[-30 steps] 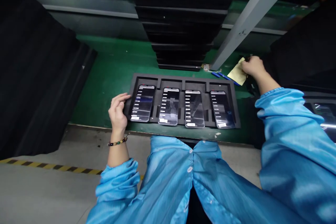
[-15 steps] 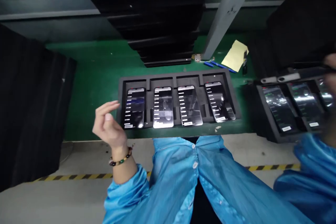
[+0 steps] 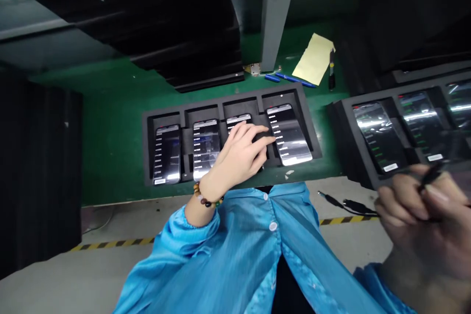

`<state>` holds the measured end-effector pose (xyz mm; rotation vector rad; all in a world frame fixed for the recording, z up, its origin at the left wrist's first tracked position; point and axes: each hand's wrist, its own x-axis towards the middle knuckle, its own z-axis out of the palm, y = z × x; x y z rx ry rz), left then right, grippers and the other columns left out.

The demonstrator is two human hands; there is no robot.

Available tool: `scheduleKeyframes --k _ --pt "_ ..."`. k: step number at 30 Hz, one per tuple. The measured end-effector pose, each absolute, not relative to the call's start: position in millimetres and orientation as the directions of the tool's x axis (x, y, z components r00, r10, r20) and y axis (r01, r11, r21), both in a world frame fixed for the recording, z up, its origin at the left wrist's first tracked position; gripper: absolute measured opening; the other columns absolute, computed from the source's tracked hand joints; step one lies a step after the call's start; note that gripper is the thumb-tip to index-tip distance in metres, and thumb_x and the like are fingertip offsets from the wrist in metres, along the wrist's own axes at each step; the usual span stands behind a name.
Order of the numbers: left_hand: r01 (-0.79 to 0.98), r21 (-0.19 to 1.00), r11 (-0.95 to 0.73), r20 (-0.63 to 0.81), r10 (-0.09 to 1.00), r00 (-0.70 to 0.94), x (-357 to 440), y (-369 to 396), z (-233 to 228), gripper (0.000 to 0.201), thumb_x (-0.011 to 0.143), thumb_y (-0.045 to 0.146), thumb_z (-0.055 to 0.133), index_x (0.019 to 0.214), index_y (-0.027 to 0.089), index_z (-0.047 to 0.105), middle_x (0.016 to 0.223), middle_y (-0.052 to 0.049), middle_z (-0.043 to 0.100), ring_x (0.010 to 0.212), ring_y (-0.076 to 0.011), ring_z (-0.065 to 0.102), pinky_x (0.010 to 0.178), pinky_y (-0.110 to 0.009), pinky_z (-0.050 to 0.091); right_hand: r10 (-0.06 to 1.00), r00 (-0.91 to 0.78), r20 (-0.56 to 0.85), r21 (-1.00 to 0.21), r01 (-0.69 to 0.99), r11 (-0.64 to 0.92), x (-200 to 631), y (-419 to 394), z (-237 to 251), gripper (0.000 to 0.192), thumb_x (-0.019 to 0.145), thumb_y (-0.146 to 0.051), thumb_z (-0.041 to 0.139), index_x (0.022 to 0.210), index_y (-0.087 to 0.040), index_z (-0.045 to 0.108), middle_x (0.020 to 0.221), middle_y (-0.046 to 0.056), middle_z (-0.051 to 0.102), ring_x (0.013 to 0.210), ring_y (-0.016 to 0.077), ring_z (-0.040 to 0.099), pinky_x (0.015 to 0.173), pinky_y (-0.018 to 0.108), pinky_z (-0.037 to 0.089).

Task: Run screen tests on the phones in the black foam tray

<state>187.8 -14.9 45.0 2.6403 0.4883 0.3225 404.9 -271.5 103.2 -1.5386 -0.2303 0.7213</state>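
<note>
Several smartphones lie face up in a black foam tray [image 3: 145, 152], their lit screens showing a list. My left hand [image 3: 241, 154] is open over the tray, partly hiding the third smartphone [image 3: 237, 118]. Its fingertips are at the left edge of the rightmost smartphone [image 3: 289, 135]; whether they touch it I cannot tell. To its left lie the second smartphone [image 3: 206, 144] and the leftmost smartphone [image 3: 167, 154]. My right hand [image 3: 415, 206], a little blurred, is closed on black cables [image 3: 358, 207], whose plug ends stick out to the left.
Another black tray [image 3: 346, 132] with smartphones stands at the right. Behind the near tray are a grey post [image 3: 277, 14], a blue pen [image 3: 296, 80], yellow paper [image 3: 312, 59] and a black marker [image 3: 331, 71]. Black stacked trays [image 3: 154, 14] stand at the back on the green table [image 3: 110, 142].
My left hand has moved right, from beside the leftmost smartphone to the rightmost one. My right hand has come down and nearer from the right tray, with cables now visible. The view has shifted.
</note>
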Motion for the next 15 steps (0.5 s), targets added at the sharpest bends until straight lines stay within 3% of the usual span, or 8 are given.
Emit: scheduleKeyframes --k 3,7,9,13,15 --pt "0.295 0.426 -0.855 0.115 0.375 0.92 198.4 -13.8 45.8 0.041 0.11 0.018 0.05 0.142 0.027 0.073 0.15 -0.007 0.068 0.134 -0.0271 0.06 0.132 -0.058 0.038 0.613 0.704 -0.359 -0.916 -0.391 -0.088 395.3 -272.4 80.0 0.031 0.102 -0.054 0.069 0.095 -0.025 0.075 0.056 -0.009 0.019 0.043 0.0072 0.016 0.042 0.029 0.015" --pt "0.312 0.389 -0.867 0.08 0.369 0.926 207.4 -16.9 44.4 0.042 0.109 0.018 0.052 0.144 0.028 0.074 0.153 -0.008 0.066 0.136 -0.0281 0.059 0.133 -0.06 0.037 0.697 0.613 -0.371 -0.929 -0.263 -0.262 400.8 -280.3 47.8 0.04 0.104 -0.056 0.071 0.092 -0.019 0.077 0.062 -0.002 0.043 0.054 0.009 0.039 0.049 0.026 0.029" --pt "0.321 0.377 -0.869 0.079 0.375 0.924 209.9 -19.5 43.9 0.042 0.109 0.018 0.053 0.144 0.027 0.074 0.154 -0.008 0.065 0.136 -0.0287 0.059 0.133 -0.06 0.037 0.728 0.565 -0.389 -0.921 -0.212 -0.327 405.2 -280.4 38.7 0.038 0.104 -0.055 0.071 0.102 -0.018 0.078 0.066 -0.002 0.046 0.058 0.0093 0.041 0.051 0.025 0.03" --pt "0.33 0.375 -0.867 0.082 0.385 0.919 213.5 -23.0 45.6 0.042 0.109 0.018 0.051 0.143 0.027 0.074 0.154 -0.009 0.065 0.135 -0.029 0.06 0.132 -0.06 0.039 0.765 0.507 -0.398 -0.918 -0.218 -0.333 408.8 -273.2 29.5 0.04 0.106 -0.055 0.068 0.126 -0.021 0.075 0.063 -0.006 0.035 0.054 0.009 0.031 0.049 0.024 0.025" --pt "0.332 0.374 -0.866 0.074 0.385 0.92 214.6 -23.5 47.0 0.044 0.108 0.017 0.051 0.143 0.028 0.075 0.154 -0.008 0.065 0.136 -0.0292 0.059 0.132 -0.061 0.039 0.76 0.529 -0.378 -0.924 -0.168 -0.343 408.3 -268.9 25.3 0.038 0.106 -0.054 0.068 0.128 -0.023 0.073 0.063 -0.007 0.037 0.055 0.0092 0.031 0.049 0.023 0.025"
